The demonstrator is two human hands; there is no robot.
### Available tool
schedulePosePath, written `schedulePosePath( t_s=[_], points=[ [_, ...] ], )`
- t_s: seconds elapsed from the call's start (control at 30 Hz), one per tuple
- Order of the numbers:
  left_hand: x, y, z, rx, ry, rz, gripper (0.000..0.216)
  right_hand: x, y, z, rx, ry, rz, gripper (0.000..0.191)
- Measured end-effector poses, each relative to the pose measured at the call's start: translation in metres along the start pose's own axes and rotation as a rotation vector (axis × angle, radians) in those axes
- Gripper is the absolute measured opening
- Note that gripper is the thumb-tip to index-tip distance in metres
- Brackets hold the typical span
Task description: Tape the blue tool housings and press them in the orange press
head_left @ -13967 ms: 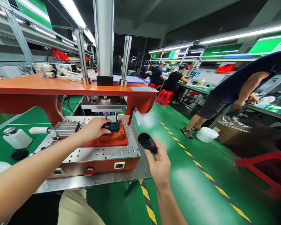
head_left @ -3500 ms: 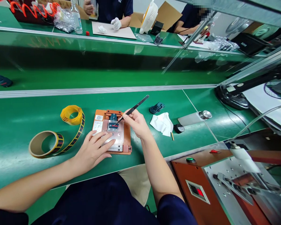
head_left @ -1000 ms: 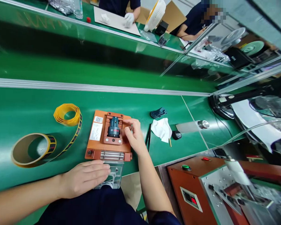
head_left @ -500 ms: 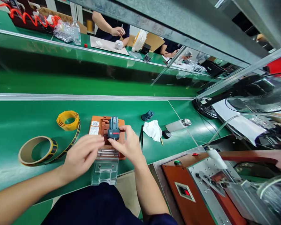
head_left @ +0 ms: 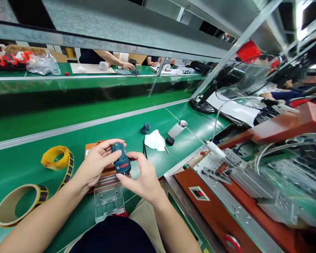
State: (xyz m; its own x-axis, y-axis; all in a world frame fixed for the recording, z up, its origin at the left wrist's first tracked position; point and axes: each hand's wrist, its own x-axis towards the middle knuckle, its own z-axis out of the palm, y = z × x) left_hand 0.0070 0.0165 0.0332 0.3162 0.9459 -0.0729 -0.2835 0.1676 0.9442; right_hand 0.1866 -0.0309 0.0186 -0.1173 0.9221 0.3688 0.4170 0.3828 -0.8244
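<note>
A dark blue battery pack [head_left: 122,162] with red BOSCH lettering is held up over the orange-brown fixture [head_left: 89,147]. My left hand [head_left: 96,164] grips its upper left side, the thumb lying across it. On its right and lower end, the thumb and forefinger of my right hand [head_left: 144,177] are closed round it. The fixture is mostly hidden behind my hands and the pack. Its clear hinged cover [head_left: 109,202] lies folded open towards my body. Farther back on the green bench rests another dark blue piece [head_left: 145,128], similar in colour.
At left sit a yellow label roll [head_left: 56,158] and a cardboard-cored roll [head_left: 6,207]. A white cloth [head_left: 155,140], a black cap [head_left: 170,141] and a pale bottle [head_left: 177,129] lie right of centre. A brown-and-metal machine [head_left: 213,207] occupies the right. A co-worker's hand [head_left: 127,66] shows behind the partition.
The battery pack has come up out of the fixture. My left hand has moved onto it, and both hands now hold it. My view has turned to the right.
</note>
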Motion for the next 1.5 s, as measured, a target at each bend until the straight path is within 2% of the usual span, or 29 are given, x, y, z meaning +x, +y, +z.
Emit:
schedulePosePath(
  t_s=[0.07,0.2,0.4,0.53,0.6,0.67,0.77,0.87,0.93,1.03,1.13,1.23,1.37,1.5],
  points=[
    [0.006,-0.001,0.003,-0.044,0.020,0.025,0.047,0.002,0.002,0.001,0.148,0.006,0.067,0.049],
    [0.010,-0.009,0.006,-0.096,0.031,0.078,0.042,0.007,0.010,0.011,0.368,-0.113,0.269,0.037],
    [0.017,-0.018,-0.002,-0.147,-0.013,0.031,0.041,0.012,0.013,0.026,0.394,0.001,0.258,0.038],
    [0.022,-0.020,-0.005,-0.159,-0.031,0.012,0.041,0.013,0.016,0.028,0.473,0.012,0.311,0.046],
    [0.023,-0.021,-0.004,-0.127,-0.032,0.011,0.041,0.014,0.017,0.030,0.583,0.003,0.364,0.047],
    [0.023,-0.022,-0.002,-0.052,0.002,0.069,0.040,0.015,0.016,0.034,0.812,-0.067,0.493,0.051],
    [0.022,-0.023,0.003,0.105,0.092,0.240,0.031,0.017,0.012,0.043,1.187,-0.283,0.694,0.057],
    [0.021,-0.020,0.006,0.228,0.178,0.263,0.030,0.016,0.009,0.052,1.331,-0.403,0.749,0.059],
    [0.019,-0.016,0.007,0.288,0.204,0.197,0.034,0.013,0.009,0.055,1.271,-0.370,0.732,0.060],
    [0.017,-0.010,0.007,0.381,0.223,0.146,0.034,0.007,0.010,0.054,1.013,-0.275,0.654,0.057],
    [0.016,-0.008,0.006,0.483,0.248,0.163,0.033,0.003,0.010,0.050,0.711,-0.252,0.498,0.054],
    [0.016,-0.009,0.005,0.587,0.278,0.213,0.030,0.002,0.012,0.048,0.505,-0.239,0.356,0.051],
    [0.017,-0.013,0.003,0.722,0.348,0.320,0.026,0.005,0.016,0.050,0.382,-0.235,0.282,0.047],
    [0.020,-0.015,-0.002,0.680,0.327,0.312,0.026,0.011,0.017,0.047,0.330,-0.239,0.250,0.038]
  ],
)
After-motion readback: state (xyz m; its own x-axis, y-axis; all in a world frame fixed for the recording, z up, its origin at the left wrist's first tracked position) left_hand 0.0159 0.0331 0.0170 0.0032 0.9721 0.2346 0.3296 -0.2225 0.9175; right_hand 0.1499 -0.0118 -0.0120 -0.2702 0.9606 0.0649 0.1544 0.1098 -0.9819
